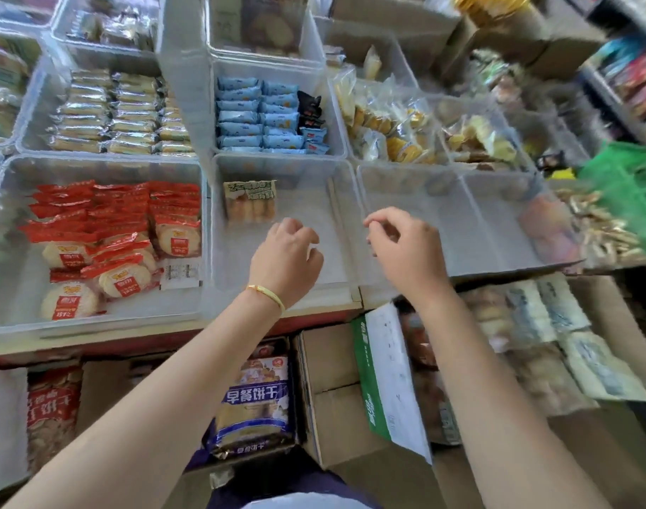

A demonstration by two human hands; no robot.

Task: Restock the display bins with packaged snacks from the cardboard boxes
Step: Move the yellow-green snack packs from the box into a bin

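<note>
— How are the hands held?

— Both are loosely curled and nothing is held; the left hand (284, 259) and right hand (406, 247) are raised over the near bin (347, 222).

— Where is stock found?

— One pack (251, 200) is seen just beyond the left hand, its long axis pointing away. The box (336, 394) lies below and behind both wrists, judged nearer the right hand.

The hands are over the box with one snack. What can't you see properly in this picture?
- Head view: the right hand has curled fingers; whether it pinches anything is too small to tell.
- The green bag at the right edge is blurred and cut off.
- The cardboard box below is partly hidden by the arms.
- The print on the lone snack pack is too small to read.
</note>
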